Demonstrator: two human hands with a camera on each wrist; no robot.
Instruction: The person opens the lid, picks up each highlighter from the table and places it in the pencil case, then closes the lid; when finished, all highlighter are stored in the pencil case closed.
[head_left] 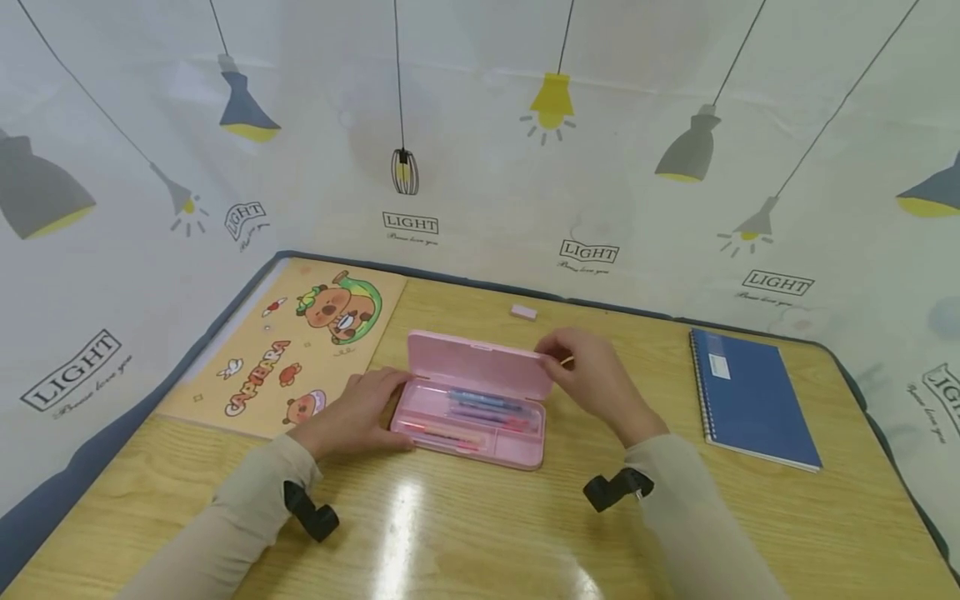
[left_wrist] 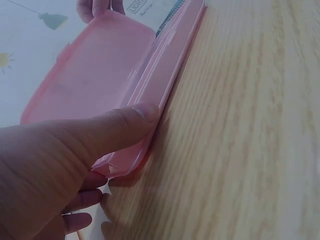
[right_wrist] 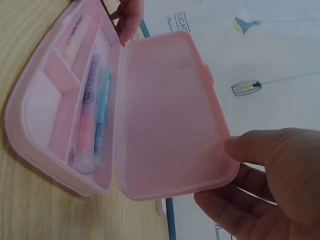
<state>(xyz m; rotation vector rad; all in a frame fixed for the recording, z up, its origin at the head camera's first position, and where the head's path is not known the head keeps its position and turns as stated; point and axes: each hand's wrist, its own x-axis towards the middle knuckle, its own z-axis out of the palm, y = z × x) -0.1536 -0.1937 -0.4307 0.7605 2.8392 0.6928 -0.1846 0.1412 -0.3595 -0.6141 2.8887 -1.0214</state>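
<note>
A pink plastic pencil case (head_left: 517,450) lies on the wooden table with its hinged lid (head_left: 465,362) raised. My left hand (head_left: 351,421) grips the case's left end, its thumb at the front edge and fingers toward the back. At the lid's upper right corner, my right hand (head_left: 596,375) pinches the rim between thumb and fingers. Inside, a purple highlighter (right_wrist: 90,95) and a light blue pen (right_wrist: 104,97) lie in the long compartment by the hinge. The front compartment holds an orange-pink pen (right_wrist: 77,37); a small compartment beside it shows its bare floor.
A capybara-print folder (head_left: 330,350) lies on the left of the table (head_left: 510,533). A small pink eraser (head_left: 523,312) sits behind the case. To the right is a blue spiral notebook (head_left: 757,400). A lamp-print cloth (head_left: 480,167) stands behind the table.
</note>
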